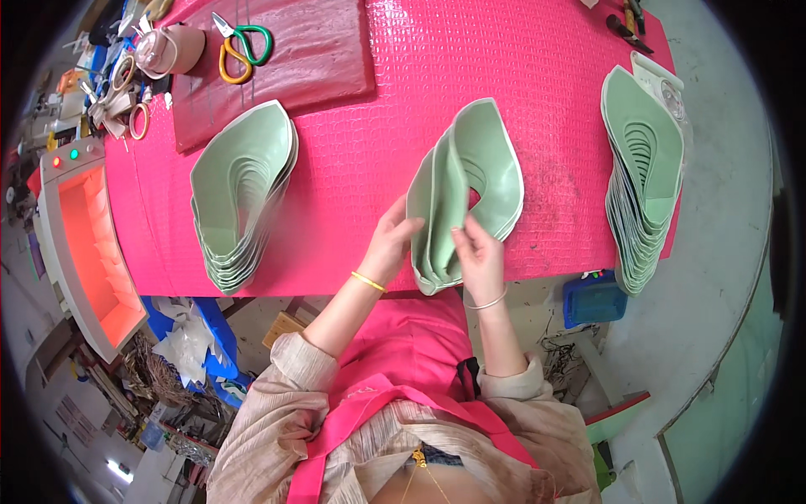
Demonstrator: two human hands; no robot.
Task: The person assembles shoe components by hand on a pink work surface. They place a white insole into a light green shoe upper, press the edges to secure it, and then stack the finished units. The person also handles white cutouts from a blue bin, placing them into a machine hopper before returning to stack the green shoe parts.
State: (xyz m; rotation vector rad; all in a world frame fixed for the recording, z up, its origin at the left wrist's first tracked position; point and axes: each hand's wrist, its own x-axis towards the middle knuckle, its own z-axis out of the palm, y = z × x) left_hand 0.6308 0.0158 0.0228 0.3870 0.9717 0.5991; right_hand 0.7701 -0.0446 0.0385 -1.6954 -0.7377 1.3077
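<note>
In front of me, at the table's near edge, stands a small nested group of light green shoe uppers, curved leather-like pieces with pale edges. My left hand grips the left rim of one piece, thumb on its inner side. At the near side of the same group, my right hand has its thumb and fingers closed on the edge of a green piece. The group is parted, with a gap between its folded layers. To the left is a taller nested stack of uppers; another stack stands at the right edge.
Pink textured sheeting covers the table. A dark red board carries green-and-yellow-handled scissors. A pinkish pot and tape rolls lie far left, near a machine with a glowing orange opening. A blue bin is below right.
</note>
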